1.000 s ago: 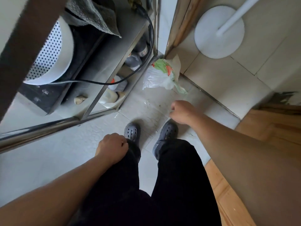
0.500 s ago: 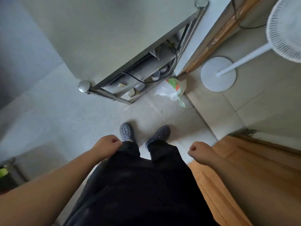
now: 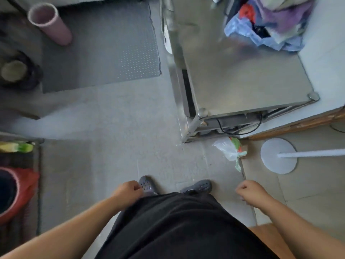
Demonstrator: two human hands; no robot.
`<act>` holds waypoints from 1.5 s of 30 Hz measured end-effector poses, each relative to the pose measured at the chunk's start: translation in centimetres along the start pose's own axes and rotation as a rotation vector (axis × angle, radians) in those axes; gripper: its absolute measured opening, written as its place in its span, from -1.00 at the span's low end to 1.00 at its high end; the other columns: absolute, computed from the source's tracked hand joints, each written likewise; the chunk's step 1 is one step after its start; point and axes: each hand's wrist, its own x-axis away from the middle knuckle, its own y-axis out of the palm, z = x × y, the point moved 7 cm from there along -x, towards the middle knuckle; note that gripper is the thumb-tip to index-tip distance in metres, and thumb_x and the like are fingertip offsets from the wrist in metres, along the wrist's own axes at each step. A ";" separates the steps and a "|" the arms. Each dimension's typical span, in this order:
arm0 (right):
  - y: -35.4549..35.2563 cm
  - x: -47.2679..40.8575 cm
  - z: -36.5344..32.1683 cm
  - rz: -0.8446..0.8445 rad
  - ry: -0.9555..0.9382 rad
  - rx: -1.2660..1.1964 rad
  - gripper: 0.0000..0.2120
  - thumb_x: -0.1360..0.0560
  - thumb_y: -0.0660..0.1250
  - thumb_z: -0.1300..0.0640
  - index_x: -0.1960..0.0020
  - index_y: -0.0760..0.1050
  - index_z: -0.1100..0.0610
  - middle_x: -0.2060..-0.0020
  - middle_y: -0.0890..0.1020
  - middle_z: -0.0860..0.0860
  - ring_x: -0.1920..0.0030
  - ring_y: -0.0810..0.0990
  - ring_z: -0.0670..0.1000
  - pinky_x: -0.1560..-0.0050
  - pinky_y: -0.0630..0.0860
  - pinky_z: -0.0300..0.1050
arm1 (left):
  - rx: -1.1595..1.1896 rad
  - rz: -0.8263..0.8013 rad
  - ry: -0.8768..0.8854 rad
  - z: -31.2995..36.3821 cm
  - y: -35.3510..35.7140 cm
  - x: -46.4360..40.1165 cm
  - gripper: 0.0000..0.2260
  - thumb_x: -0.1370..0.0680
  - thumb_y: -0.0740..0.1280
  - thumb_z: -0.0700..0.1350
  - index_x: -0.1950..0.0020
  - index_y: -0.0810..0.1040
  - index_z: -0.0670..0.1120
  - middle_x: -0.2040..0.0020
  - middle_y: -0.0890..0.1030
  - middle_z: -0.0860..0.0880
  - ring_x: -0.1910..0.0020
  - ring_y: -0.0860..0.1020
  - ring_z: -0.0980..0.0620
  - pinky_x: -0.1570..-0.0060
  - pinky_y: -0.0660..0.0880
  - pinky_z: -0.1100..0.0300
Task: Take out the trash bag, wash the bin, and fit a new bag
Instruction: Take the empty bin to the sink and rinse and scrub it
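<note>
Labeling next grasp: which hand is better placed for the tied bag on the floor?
Right. The right hand is on the same side as the tied trash bag by the steel table's leg; the left hand would probably have to cross the body.

Red-lined bin [image 3: 11, 193] is cut by the left edge, its inside too dark to read. Fan pole [image 3: 313, 153] runs off right. Bundle of bags [image 3: 265, 25] on the steel surface [image 3: 242, 77] is smeared, contents unreadable.
</note>
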 end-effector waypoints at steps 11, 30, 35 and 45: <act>5.3 0.8 -28.6 -0.088 -0.236 0.108 -0.86 -0.50 0.30 0.11 0.12 0.60 0.13 0.23 0.70 0.09 0.15 0.68 0.08 0.07 0.60 0.01 | 0.313 0.058 -0.216 -19.3 -10.7 1.0 -0.85 -0.56 0.29 -0.14 0.14 0.57 -0.18 0.21 0.60 -0.10 0.33 0.53 -0.02 0.37 0.40 0.27; -4.4 -13.1 -50.6 -0.170 -0.196 0.439 -0.68 -0.47 0.24 0.20 0.43 0.26 0.06 0.46 0.36 0.02 0.42 0.38 0.00 0.40 0.20 -0.15 | 0.544 0.263 -0.199 -9.6 -36.8 -10.3 -0.87 -0.56 0.33 -0.07 0.13 0.62 -0.05 0.16 0.68 -0.05 0.12 0.64 -0.06 0.07 0.57 0.06; -7.7 -16.9 -63.5 -0.109 -0.270 0.452 -0.78 -0.40 0.19 0.25 0.39 0.29 0.08 0.39 0.41 0.09 0.35 0.36 0.02 0.26 0.25 -0.14 | 0.587 0.274 -0.209 -9.6 -42.5 -11.9 -0.88 -0.57 0.33 -0.03 0.07 0.64 -0.03 0.17 0.66 0.00 0.19 0.59 0.03 0.18 0.49 0.16; -4.7 -21.5 -87.2 -0.081 -0.357 0.345 -0.87 -0.40 0.31 0.13 0.25 0.54 0.17 0.39 0.65 0.03 0.25 0.67 0.11 0.13 0.62 0.04 | 0.520 0.160 -0.332 -19.9 -53.1 -17.6 -0.84 -0.59 0.34 -0.07 0.18 0.61 -0.04 0.21 0.65 0.03 0.21 0.58 0.07 0.28 0.43 0.25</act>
